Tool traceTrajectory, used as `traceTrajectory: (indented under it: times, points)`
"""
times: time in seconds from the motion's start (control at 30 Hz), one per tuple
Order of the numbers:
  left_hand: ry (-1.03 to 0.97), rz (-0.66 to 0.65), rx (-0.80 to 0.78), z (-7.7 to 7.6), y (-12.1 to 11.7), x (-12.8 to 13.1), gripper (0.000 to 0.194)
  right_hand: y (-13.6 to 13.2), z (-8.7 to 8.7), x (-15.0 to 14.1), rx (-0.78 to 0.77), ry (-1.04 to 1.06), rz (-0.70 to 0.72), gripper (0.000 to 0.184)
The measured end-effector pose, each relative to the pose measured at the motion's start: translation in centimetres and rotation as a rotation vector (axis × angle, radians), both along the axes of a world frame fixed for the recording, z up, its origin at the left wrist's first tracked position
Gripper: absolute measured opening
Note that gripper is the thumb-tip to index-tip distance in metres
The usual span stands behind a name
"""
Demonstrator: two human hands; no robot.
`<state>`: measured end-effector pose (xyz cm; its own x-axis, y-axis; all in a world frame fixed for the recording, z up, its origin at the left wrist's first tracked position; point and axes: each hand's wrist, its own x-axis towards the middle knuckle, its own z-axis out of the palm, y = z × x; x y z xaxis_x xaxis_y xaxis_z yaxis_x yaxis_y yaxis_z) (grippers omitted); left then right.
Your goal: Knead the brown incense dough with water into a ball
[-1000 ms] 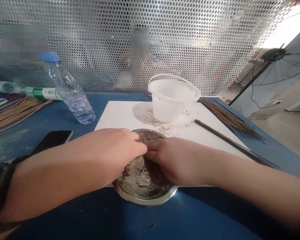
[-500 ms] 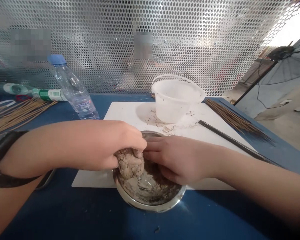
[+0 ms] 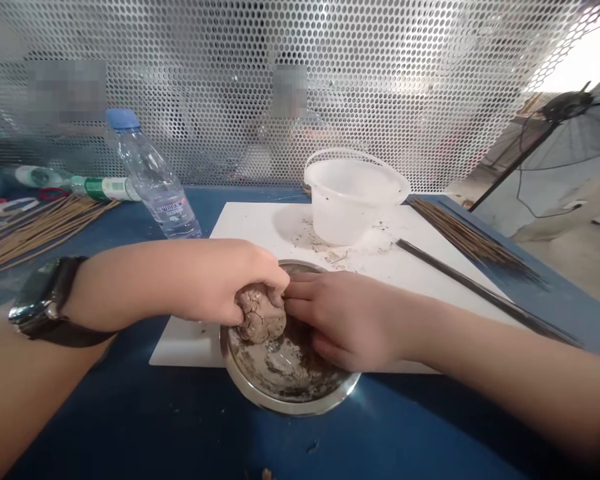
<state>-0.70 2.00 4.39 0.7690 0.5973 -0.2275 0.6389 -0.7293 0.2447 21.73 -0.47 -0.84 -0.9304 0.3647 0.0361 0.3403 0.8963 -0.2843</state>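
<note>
Item one, nearest my feed: a steel bowl [image 3: 290, 408] with a smeared, dirty inside, resting at the front edge of a white board [image 3: 190, 350] on a blue table [image 3: 130, 413]. Item two: a lump of cracked brown paste [image 3: 260, 313] inside the bowl, towards its left side, rounded, dry-looking and fissured across the top. The left hand [image 3: 235, 283], with a black wristwatch [image 3: 43, 297] above it, cups the lump from above; the right hand [image 3: 343, 320] presses its fingers against the lump's other side, so the two hands are together, clamping it. I judge the step in hand to be kneading; the next move calls for folding in the loose residue. Beyond: brown crumbs [image 3: 320, 247] on the board, a white plastic tub [image 3: 347, 200], a dark rod [image 3: 480, 290], bundles of thin sticks [image 3: 467, 243] [image 3: 45, 233], a water bottle [image 3: 155, 187] and a perforated metal screen [image 3: 430, 87].
</note>
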Motion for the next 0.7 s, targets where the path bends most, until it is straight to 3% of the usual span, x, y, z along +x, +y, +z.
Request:
traceTrajectory:
  times: [0.13, 0.3, 0.53, 0.7]
  points:
    - [0.037, -0.022, -0.128, 0.4, 0.0, 0.3, 0.023, 0.3, -0.2, 0.0, -0.010, 0.022, 0.009, 0.025]
    - [-0.002, 0.003, -0.077, 0.2, -1.0, 0.1, 0.021, 0.3, 0.0, 0.1, 0.003, -0.005, -0.012, 0.019]
    - [-0.140, 0.059, -0.032, -1.2, -2.9, -0.8, 0.030, 0.3, -0.3, 0.7, 0.092, 0.018, -0.026, 0.019]
    - [-0.212, 0.101, -0.061, -1.9, -3.0, -1.4, 0.044, 0.6, -0.7, 1.4, 0.048, 0.111, -0.100, 0.031]
